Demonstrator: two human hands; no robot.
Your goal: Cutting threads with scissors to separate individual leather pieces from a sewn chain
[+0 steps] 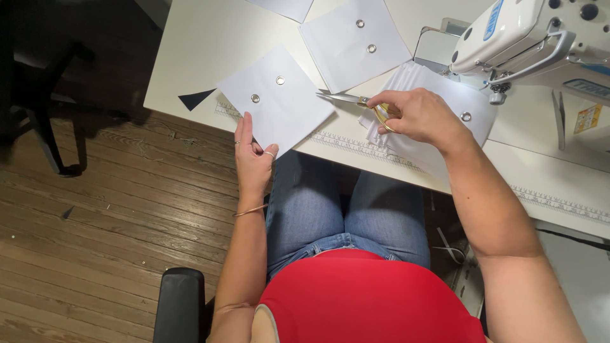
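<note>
Over the table [210, 44] edge: white square held out, scissors poised beside it.

Left hand [253, 160] pinches the near corner of a white fabric square [279, 101] with two metal snaps, keeping it taut off the table edge so the blades can reach. Right hand [416, 114], closed through gold handles, aims small scissors [356, 100] at the square's right edge. Beyond the square sits a white sewing machine [527, 32] bearing a blue label and, lower right, a yellow sticker.

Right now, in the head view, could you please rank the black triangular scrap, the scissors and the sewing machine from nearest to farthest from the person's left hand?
1. Black triangular scrap: on the white table, just up and to the outside of the left hand.
2. Scissors: across the held white square, in the right hand.
3. Sewing machine: far corner, beyond the right hand.
</note>
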